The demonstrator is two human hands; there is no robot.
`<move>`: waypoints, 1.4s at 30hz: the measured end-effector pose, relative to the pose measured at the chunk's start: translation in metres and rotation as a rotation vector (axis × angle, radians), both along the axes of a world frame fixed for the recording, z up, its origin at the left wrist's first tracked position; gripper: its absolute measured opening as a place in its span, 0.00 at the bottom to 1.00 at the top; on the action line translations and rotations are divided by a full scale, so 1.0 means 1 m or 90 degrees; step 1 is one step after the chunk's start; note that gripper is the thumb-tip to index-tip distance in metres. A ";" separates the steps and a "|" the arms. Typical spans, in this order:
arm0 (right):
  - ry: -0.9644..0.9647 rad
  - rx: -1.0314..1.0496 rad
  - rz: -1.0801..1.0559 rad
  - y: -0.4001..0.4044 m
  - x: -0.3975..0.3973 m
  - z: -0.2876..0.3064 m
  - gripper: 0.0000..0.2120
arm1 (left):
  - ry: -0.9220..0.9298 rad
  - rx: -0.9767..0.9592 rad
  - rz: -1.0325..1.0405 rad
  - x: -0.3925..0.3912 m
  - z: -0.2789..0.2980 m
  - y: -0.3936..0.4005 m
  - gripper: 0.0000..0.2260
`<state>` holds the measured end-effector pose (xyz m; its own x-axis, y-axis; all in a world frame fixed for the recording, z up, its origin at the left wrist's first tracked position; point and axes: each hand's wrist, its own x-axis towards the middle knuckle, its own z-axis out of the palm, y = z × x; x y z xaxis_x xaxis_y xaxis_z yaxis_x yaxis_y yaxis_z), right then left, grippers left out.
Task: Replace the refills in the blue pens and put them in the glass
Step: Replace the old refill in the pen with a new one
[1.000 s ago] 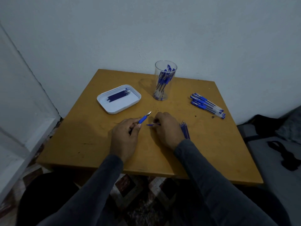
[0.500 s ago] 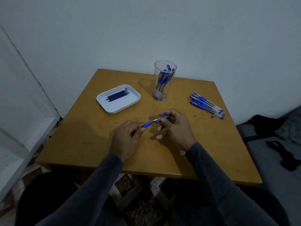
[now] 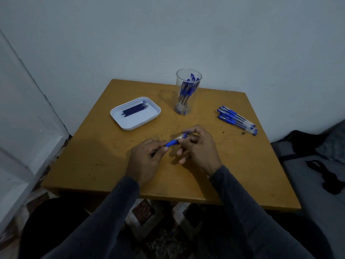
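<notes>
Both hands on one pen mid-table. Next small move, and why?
Probably twist the pen shut. The left hand holds its rear end and the right hand pinches the tip end, so the parts look joined but still in hand. Then it would go into the glass with the other pens.

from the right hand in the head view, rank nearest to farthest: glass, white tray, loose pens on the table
From the right hand, which pinches a pen with the left hand:
1. Glass, straight behind it.
2. Loose pens, back right; nearly as close, hard to call.
3. White tray, back left, beyond the left hand.
</notes>
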<state>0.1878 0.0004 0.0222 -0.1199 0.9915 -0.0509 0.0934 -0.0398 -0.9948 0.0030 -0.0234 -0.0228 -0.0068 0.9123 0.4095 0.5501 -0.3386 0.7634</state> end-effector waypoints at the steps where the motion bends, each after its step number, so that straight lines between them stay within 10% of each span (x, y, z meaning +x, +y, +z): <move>1: 0.007 0.003 -0.001 0.000 0.000 -0.001 0.09 | -0.002 0.001 -0.006 -0.001 0.000 0.000 0.10; 22: 0.032 0.096 -0.126 0.004 -0.018 0.013 0.14 | -0.052 -0.067 -0.005 -0.002 0.003 0.008 0.16; 35: 0.104 0.394 -0.444 0.099 -0.004 0.102 0.16 | 0.301 -0.084 -0.070 0.022 0.009 0.082 0.22; 42: -0.136 0.453 -0.402 0.147 -0.007 0.093 0.14 | 0.371 -0.104 -0.067 0.031 0.003 0.104 0.24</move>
<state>0.1807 0.1474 0.1147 0.3862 0.6779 0.6255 0.4418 0.4594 -0.7706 0.0345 0.0804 -0.0199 0.2695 0.9473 0.1730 0.8625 -0.3173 0.3941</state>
